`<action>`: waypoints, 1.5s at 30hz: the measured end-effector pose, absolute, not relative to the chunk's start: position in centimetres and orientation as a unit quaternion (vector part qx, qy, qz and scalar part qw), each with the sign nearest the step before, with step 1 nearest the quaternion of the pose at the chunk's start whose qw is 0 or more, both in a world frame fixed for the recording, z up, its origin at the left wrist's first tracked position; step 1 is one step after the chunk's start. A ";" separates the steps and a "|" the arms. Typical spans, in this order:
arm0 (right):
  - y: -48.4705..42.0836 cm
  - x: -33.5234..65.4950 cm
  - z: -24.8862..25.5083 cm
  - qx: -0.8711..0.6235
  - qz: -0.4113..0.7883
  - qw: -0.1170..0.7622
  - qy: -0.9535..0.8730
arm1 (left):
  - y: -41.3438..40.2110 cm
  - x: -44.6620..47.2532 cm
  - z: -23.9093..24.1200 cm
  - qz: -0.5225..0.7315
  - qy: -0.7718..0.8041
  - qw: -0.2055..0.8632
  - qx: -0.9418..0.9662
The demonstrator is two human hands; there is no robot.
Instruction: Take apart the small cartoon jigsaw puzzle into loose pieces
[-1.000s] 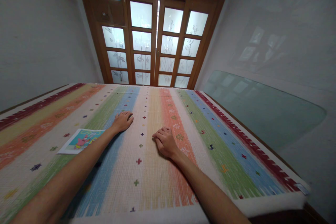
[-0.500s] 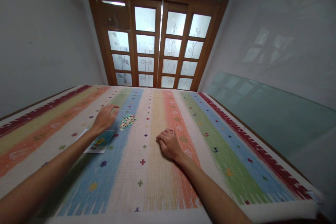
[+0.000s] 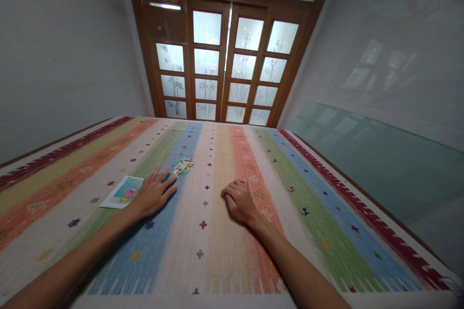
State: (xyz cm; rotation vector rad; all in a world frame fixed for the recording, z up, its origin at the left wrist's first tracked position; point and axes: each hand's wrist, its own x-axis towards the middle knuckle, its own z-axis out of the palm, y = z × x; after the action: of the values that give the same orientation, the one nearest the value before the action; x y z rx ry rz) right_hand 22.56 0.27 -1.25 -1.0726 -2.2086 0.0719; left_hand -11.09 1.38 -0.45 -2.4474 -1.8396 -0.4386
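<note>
My left hand (image 3: 155,194) is open, palm down with its fingers spread, and covers the right part of a picture card (image 3: 125,192). The card has a white border and shows a pink figure on teal; whether the hand presses on it I cannot tell. Just beyond those fingertips lies a small heap of jigsaw puzzle pieces (image 3: 183,166), some teal, some pale. My right hand (image 3: 239,200) rests on the cloth to the right, fingers curled in loosely, with nothing visible in them.
A striped, patterned cloth (image 3: 206,251) spreads over the wide flat surface. On the right, a greenish glass-like panel (image 3: 362,149) runs along the wall. Wooden doors with frosted panes (image 3: 206,60) stand at the far end.
My left hand has come down and nearer, its fingers now spread over the card's right side. The card's visible part shows a different figure. My right hand stays on the cloth.
</note>
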 end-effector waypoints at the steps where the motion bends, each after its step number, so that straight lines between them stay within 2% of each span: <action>1: 0.3 22.6 -1.3 -0.410 0.027 0.335 -0.848 | 1.5 -11.1 -0.3 -0.142 -0.596 0.021 -0.790; 7: 0.3 22.6 -1.4 -0.402 0.030 0.347 -0.847 | 0.2 -13.1 -0.7 -0.149 -0.632 0.047 -0.759; 12: 0.3 22.6 -1.4 -0.402 0.030 0.344 -0.848 | -2.2 -15.4 -2.4 -0.091 -0.712 0.018 -0.696; 21: 0.0 22.8 -1.3 -0.393 0.044 0.342 -0.852 | -1.7 -15.0 -2.7 -0.085 -0.710 0.018 -0.698; 26: -0.2 22.8 -1.5 -0.369 -0.004 0.332 -0.868 | -1.4 -14.4 -2.1 -0.122 -0.699 0.042 -0.703; 29: -0.4 22.7 -1.5 -0.369 -0.016 0.342 -0.864 | -1.7 -13.2 -1.6 -0.165 -0.673 0.067 -0.717; 33: -0.4 22.7 -1.6 -0.375 -0.031 0.350 -0.858 | -2.1 -9.6 -0.8 -0.212 -0.583 0.050 -0.783; 38: -0.3 22.7 -1.6 -0.382 -0.029 0.342 -0.858 | -2.2 -4.3 -0.6 -0.169 -0.436 -0.025 -0.884; 45: -0.5 22.4 -1.2 -0.367 -0.026 0.309 -0.877 | -1.8 -3.5 -1.7 -0.154 -0.377 -0.029 -0.913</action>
State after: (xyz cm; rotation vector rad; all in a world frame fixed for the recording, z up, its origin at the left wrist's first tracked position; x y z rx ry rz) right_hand 22.35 -0.48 -1.21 -0.9707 -2.3181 -0.0695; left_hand -3.54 -1.81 -1.66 -2.9224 -1.2057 -0.4923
